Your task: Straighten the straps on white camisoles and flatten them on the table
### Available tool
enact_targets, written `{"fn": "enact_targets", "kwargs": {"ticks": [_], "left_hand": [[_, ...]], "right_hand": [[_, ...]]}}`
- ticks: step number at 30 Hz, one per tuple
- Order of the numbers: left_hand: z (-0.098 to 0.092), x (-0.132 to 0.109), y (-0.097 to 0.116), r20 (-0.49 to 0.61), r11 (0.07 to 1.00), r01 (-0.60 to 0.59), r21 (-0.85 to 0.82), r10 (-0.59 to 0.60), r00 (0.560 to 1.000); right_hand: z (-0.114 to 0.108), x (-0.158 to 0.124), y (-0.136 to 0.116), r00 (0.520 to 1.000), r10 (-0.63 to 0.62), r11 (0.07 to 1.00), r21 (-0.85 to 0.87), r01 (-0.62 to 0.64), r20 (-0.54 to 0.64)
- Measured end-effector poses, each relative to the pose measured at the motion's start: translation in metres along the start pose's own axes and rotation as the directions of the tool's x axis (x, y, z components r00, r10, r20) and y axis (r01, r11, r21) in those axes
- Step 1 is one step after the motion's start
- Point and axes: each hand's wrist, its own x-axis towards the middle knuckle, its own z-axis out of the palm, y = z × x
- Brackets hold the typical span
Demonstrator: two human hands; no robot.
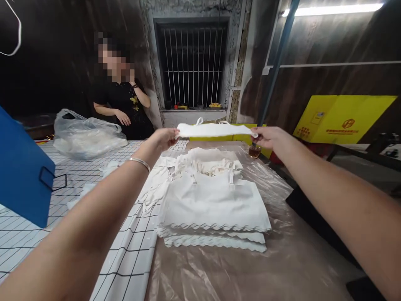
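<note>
A white strappy garment, seemingly a camisole top, is stretched level between my hands, above the far end of the table. My left hand pinches its left end, and my right hand pinches the right end. Its thin straps loop up from the upper edge. Below it lies a stack of similar white tops with wavy hems and short straps. Behind that stack, more white garments lie in a looser pile, and crumpled white pieces spread out on its left.
Clear plastic sheeting covers the table beside a checked cloth. A filled plastic bag and a blue board stand left. A glass of brown liquid is near my right hand. A co-worker stands behind the table; a yellow box is right.
</note>
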Motion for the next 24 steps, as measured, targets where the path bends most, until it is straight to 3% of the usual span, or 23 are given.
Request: {"fn": "enact_targets", "kwargs": {"ticks": [3,5,9,13,15,18,21,24], "left_hand": [[0.004,0.005,-0.064,0.021,0.985,0.172,0.022,-0.172,0.985],[0.005,0.008,-0.091,0.016,0.970,0.241,0.025,-0.242,0.970],[0.008,0.013,-0.106,-0.003,0.968,0.249,0.003,-0.249,0.968],[-0.005,0.012,-0.101,-0.088,0.977,0.213,-0.002,-0.212,0.973],[-0.029,0.011,-0.102,-0.181,0.984,0.180,0.017,-0.174,0.968],[-0.082,0.002,-0.113,-0.355,0.980,0.169,0.107,-0.122,0.927],[-0.120,-0.021,-0.139,-0.462,0.943,0.238,0.233,-0.108,0.880],[-0.122,-0.044,-0.171,-0.432,0.897,0.251,0.364,-0.076,0.899]], "right_hand": [[0.000,-0.012,0.060,0.980,0.198,0.977,-0.081,-0.197,0.012],[-0.001,-0.020,0.087,0.963,0.268,0.957,-0.119,-0.266,-0.001],[0.003,-0.026,0.106,0.956,0.283,0.940,-0.176,-0.292,-0.073],[0.005,-0.036,0.095,0.961,0.217,0.928,-0.270,-0.258,-0.172],[0.003,-0.046,0.082,0.966,0.152,0.924,-0.317,-0.213,-0.208],[0.000,-0.069,0.056,0.974,0.003,0.949,-0.306,-0.074,-0.225],[0.001,-0.107,0.030,0.984,-0.104,0.979,-0.188,0.076,-0.146],[0.005,-0.167,0.010,0.978,-0.206,0.966,-0.157,0.208,0.025]]}}
